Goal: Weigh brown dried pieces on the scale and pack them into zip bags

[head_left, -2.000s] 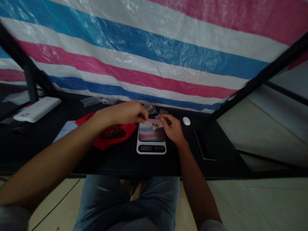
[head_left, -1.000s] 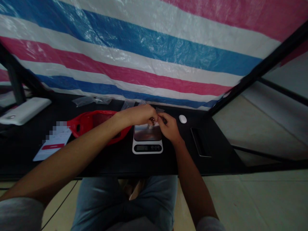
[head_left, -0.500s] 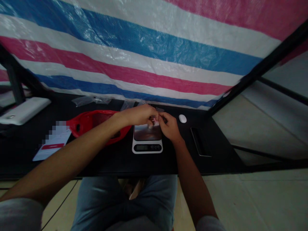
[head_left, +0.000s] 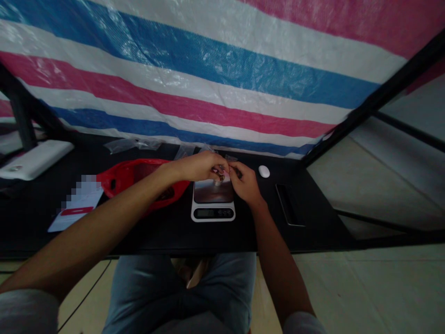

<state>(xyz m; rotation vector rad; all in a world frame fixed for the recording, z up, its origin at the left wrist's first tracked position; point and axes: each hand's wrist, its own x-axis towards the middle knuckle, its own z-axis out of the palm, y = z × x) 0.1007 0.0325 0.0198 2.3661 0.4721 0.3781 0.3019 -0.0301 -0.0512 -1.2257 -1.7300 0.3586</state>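
Over the far part of a white kitchen scale (head_left: 213, 213) with a metal plate, my left hand (head_left: 207, 166) and my right hand (head_left: 245, 182) meet at the fingertips. Both are closed in a pinch. Small brownish and pinkish bits show under my left fingers, too small to name. A little pale, shiny piece (head_left: 217, 183) lies just below them against the plate. What the fingertips grip is hidden. My left forearm crosses above a red plastic bag (head_left: 114, 178), open at the top, with dark contents partly visible.
Clear plastic bags (head_left: 130, 144) lie along the back of the black table (head_left: 167, 239). A white mouse (head_left: 263, 171) and a dark phone (head_left: 290, 205) are on the right. Left are a paper sheet (head_left: 74, 218) and a white device (head_left: 38, 160). A striped sheet (head_left: 208, 69) hangs behind.
Hardly anything differs. My left fingers have shifted slightly above the scale, and more of the small brownish bits show under them. My right hand stays in place.
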